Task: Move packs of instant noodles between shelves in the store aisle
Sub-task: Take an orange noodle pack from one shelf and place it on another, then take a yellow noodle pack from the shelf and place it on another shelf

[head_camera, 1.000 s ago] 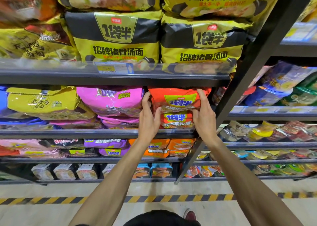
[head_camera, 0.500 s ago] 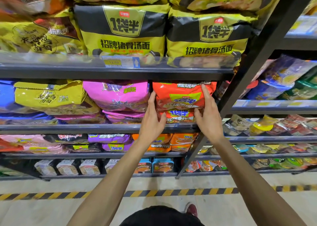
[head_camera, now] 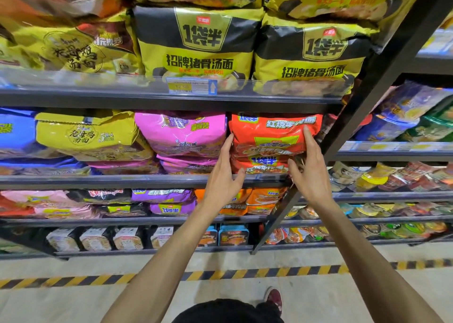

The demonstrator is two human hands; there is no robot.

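Fingers straight, my left grip and right grip flank the red pack, its back hidden, pink pack alongside.

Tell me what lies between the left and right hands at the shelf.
In the head view, the top red noodle pack lies between the left hand and right hand, stacked on a second red pack.

- The top orange pack sits right up under the upper shelf, barely any gap showing on top
- Its left side is jammed against the pink packs, just a thin seam there
- On the right there's a dark gap before the slanted black post, so some room
- The low front lip runs along the shelf edge, and the aisle in front is wide open
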